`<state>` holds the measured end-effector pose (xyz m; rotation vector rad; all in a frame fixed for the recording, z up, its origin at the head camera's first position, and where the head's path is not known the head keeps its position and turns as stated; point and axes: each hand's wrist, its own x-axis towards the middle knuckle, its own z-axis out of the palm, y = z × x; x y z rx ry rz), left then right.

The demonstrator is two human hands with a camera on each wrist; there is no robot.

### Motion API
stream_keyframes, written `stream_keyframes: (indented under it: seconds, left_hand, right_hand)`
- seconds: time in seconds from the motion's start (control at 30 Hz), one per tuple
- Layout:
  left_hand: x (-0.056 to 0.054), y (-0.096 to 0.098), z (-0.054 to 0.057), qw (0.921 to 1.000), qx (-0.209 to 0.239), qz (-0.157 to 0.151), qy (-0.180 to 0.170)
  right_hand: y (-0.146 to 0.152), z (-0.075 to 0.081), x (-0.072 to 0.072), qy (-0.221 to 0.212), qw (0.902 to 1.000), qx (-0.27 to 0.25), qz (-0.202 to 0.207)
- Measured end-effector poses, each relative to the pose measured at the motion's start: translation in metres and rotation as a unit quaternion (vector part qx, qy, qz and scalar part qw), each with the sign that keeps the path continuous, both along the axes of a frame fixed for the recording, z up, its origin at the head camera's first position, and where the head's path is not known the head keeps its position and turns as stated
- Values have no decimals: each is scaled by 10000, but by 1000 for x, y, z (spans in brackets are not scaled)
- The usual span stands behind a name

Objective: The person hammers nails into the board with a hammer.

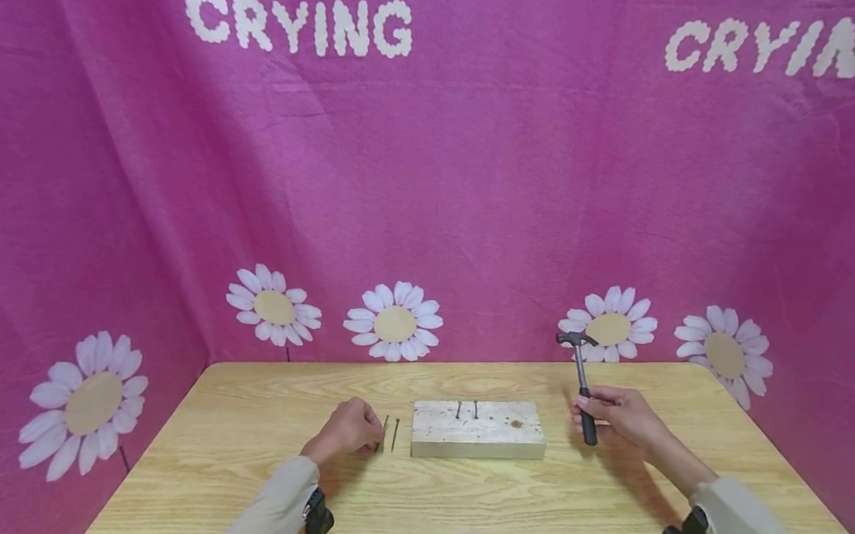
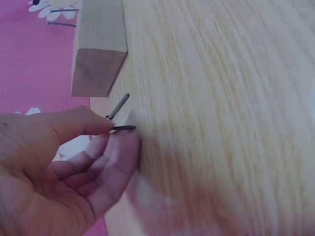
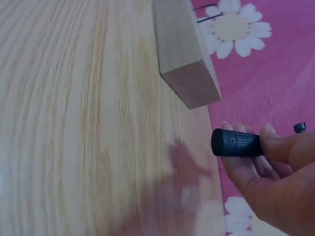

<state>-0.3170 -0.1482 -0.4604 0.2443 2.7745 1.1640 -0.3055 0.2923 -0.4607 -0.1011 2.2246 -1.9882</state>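
My left hand (image 1: 347, 430) is low over the table, left of the wooden block (image 1: 477, 445). In the left wrist view its thumb and forefinger pinch a dark nail (image 2: 124, 128). Another loose nail (image 1: 395, 435) lies between that hand and the block. Two nails stand upright in the block's top, a left one (image 1: 459, 409) and a right one (image 1: 476, 410). To the right of the block, my right hand (image 1: 620, 417) grips a claw hammer (image 1: 580, 372) by its black handle (image 3: 238, 143), head upward.
A light wood-grain table (image 1: 224, 447) carries the block and nails. Behind it and on both sides hangs a magenta cloth (image 1: 480, 172) with daisies and white lettering. Each sleeve has a black wrist camera at the cuff, such as the left camera (image 1: 317, 515).
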Motion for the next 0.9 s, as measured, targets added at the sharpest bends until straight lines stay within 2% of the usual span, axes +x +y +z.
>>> stream_keyframes:
  seconds: [0.13, 0.2, 0.27, 0.4, 0.53, 0.6, 0.73, 0.9]
  left_hand:
    - [-4, -1, -5, 9979, 632, 89, 64]
    - [-7, -2, -9, 9954, 954, 51, 85]
    - [-9, -4, -12, 9930, 1165, -50, 209]
    - [-11, -3, -14, 9859, 1536, -285, 596]
    - [-11, 3, -8, 9759, 1960, -482, 825]
    - [-10, 7, -5, 9723, 2102, -530, 869]
    - [-9, 16, -2, 9675, 2273, -608, 931]
    - [-7, 26, 2, 9641, 2334, -718, 1045]
  right_hand:
    - [-4, 1, 1, 378, 9961, 772, -216]
    - [-4, 0, 1, 682, 9895, 1240, -291]
    - [-5, 0, 1, 990, 9799, 1690, -381]
    - [-6, 1, -1, 1705, 9538, 2418, -523]
    - [-9, 4, -1, 2251, 9333, 2723, -644]
    - [-10, 5, -1, 2432, 9263, 2810, -625]
    - [-11, 5, -4, 2523, 9231, 2863, -470]
    - [-12, 6, -6, 2495, 9263, 2808, -295]
